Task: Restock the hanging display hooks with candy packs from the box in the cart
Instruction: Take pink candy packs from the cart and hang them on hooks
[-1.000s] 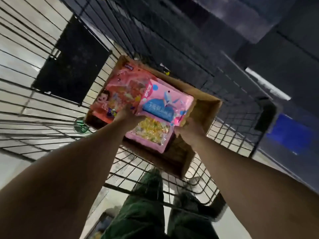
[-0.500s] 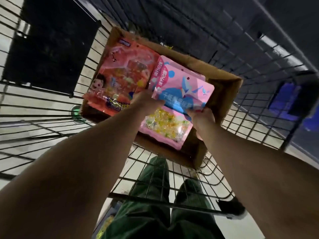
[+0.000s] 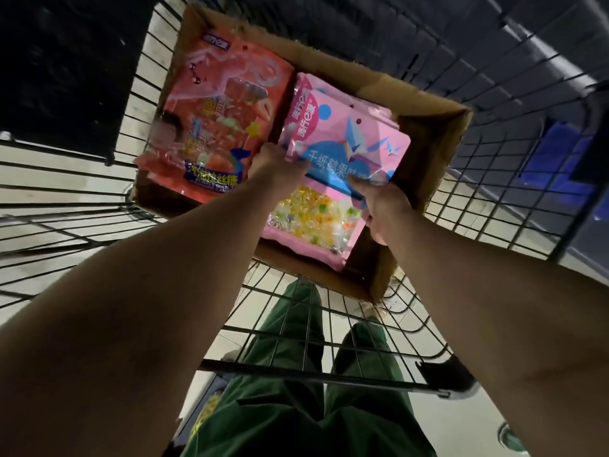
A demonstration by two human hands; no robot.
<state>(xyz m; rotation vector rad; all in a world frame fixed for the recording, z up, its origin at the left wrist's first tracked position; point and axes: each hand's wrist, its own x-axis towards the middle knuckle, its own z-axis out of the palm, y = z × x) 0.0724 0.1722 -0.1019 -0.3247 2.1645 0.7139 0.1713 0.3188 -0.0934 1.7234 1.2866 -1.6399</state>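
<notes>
Fingers of both hands pinched the top pink pack, left hand at its left edge, right hand at its near-right corner, over the box in the cart.

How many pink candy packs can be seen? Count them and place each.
3: one pink pack lifted in both hands, one behind it, one flat in the cardboard box. More may be hidden.
</notes>
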